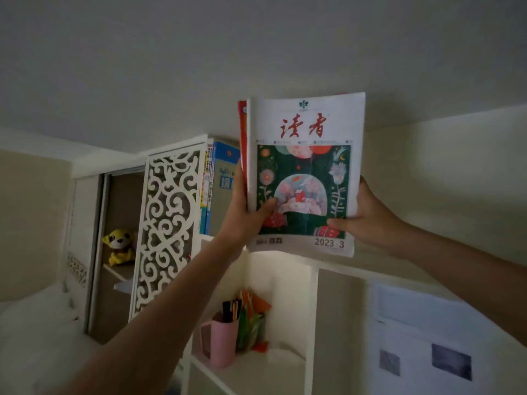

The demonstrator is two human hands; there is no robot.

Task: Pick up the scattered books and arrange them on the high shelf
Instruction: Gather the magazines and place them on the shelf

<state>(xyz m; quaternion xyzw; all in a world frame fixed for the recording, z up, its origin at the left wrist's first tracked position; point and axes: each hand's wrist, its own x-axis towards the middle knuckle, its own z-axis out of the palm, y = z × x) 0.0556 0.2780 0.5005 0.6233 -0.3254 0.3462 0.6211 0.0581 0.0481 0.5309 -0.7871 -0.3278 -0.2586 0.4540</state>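
A white magazine (308, 121) with red characters, a green floral picture and "2023·3" stands upright at the top shelf (336, 265), fronting a small stack that includes a red-edged book (242, 132). My left hand (245, 215) grips the stack's lower left edge, thumb on the cover. My right hand (368, 218) holds the lower right edge, thumb on the cover. Blue and white books (221, 178) stand upright on the shelf just left of the stack.
A white fretwork side panel (165, 223) bounds the shelf at the left. Below, a cubby holds a pink pen cup (224, 342) and folded coloured paper. A yellow plush toy (118, 246) sits in a cupboard at left. Papers (422, 332) hang on the right wall.
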